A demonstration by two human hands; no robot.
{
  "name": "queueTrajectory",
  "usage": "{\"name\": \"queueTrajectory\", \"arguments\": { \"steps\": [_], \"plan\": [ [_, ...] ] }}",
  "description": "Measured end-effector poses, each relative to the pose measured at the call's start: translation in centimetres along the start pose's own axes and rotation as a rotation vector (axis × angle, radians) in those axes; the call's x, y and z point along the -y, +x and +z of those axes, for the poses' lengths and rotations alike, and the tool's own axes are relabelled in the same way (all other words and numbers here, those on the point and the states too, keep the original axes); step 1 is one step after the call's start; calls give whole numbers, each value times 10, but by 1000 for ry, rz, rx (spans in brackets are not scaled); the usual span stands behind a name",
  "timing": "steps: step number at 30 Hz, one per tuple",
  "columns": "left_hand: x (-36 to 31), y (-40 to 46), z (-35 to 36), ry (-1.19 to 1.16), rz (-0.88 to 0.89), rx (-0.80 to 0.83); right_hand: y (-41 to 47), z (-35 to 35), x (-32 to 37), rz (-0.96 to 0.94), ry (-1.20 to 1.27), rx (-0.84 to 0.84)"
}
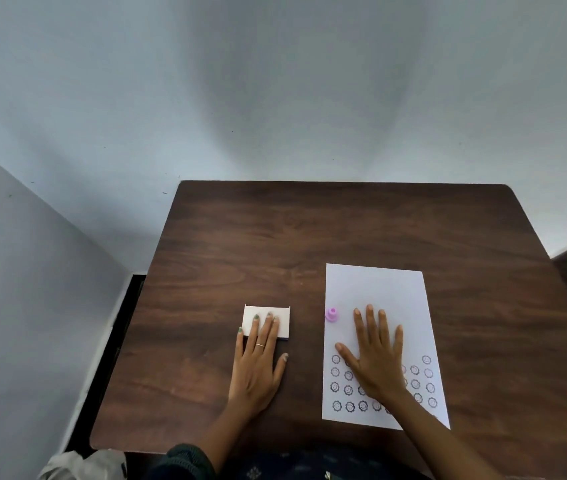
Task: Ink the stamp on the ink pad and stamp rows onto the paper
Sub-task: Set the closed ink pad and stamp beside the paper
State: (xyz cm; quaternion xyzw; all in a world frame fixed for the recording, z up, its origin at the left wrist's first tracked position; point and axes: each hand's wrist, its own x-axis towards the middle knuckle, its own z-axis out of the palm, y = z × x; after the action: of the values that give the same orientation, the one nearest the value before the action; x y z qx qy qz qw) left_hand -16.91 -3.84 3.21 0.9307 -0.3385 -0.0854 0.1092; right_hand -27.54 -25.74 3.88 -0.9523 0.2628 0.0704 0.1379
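Note:
A white sheet of paper (379, 289) lies on the right half of the dark wooden table (275, 237). Several rows of round dark stamp marks (348, 389) fill its near part. A small pink stamp (331, 315) stands upright on the paper's left edge, untouched. My right hand (377, 355) lies flat on the paper with fingers spread, covering some marks, just right of the stamp. The ink pad (268, 315), a small white closed box, sits left of the paper. My left hand (259, 365) lies flat on the table with its fingertips resting on the box's lid.
The table stands against a pale wall in a corner. Its left edge borders a dark floor gap (116, 341). A crumpled pale cloth or bag (81, 465) lies below the table's near left corner. Bare wood stretches behind the paper and box.

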Motion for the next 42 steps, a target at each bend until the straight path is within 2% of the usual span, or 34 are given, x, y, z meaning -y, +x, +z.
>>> {"name": "queueTrajectory", "arguments": {
  "steps": [7,16,25,31,42],
  "plan": [
    [-18,1,5,22,-93,-21,0,-7,-12,-9,3,70],
    [-26,2,6,33,-155,-11,36,-37,29,-175,313,-29],
    [-31,12,7,0,-123,-5,49,-36,25,-123,451,-18],
    [-31,28,5,-7,-83,13,72,-49,35,-131,558,-100],
    [-22,68,-6,33,-46,39,111,-47,58,-159,503,-25]
  ]
}}
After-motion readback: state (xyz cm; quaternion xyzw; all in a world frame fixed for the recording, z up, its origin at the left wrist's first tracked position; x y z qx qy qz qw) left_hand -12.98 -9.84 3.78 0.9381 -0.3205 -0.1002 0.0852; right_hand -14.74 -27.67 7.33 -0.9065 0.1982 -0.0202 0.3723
